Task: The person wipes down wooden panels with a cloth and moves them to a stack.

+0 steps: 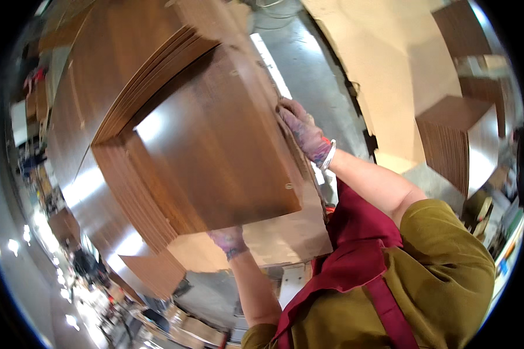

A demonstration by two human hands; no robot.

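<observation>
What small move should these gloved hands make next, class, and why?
Probably the left hand should check its support beneath the brown board: its fingers are hidden under the near edge, leaving that grip unseen, while the right hand sits at the side edge of the cardboard.

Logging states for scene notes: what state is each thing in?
Brown panel: unwrapped
Cardboard: partly covered by panel
Left hand: gloved, fingers hidden by panel
Right hand: gloved, fingers bent, grip unclear
Left stack: piled
Right stack: piled
Apron: worn
</observation>
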